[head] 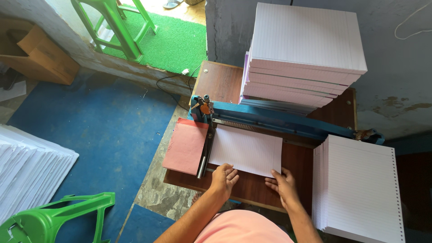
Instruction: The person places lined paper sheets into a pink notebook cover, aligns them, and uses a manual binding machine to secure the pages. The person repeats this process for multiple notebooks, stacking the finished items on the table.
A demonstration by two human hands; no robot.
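We work at a small dark brown wooden table [234, 186] standing on a floor of blue matting and bare concrete, against a grey-blue plastered wall. Nearest us, our left hand [223, 179] rests palm down on the near-left corner of a thin stack of white ruled paper sheets [246, 150], fingers held loosely together. Our right hand [282, 183] presses the near-right corner of the same stack, fingers slightly spread, thumb on the table edge side. The stack lies flat on the table centre, its left edge against a long black stapler arm [204, 153]. Left of that arm lies a pink card cover pad [185, 146], overhanging the table edge. To the right stands a squared pile of white ruled sheets with punched margins [360, 189]. Beyond the stack runs a blue metal machine bar [279, 120] across the table. Behind it rises a tall pile of bound white ruled pads [306, 54]. Far left: fanned white paper bundles [31, 166], two green plastic stools [54, 218], a brown cardboard box [38, 56].
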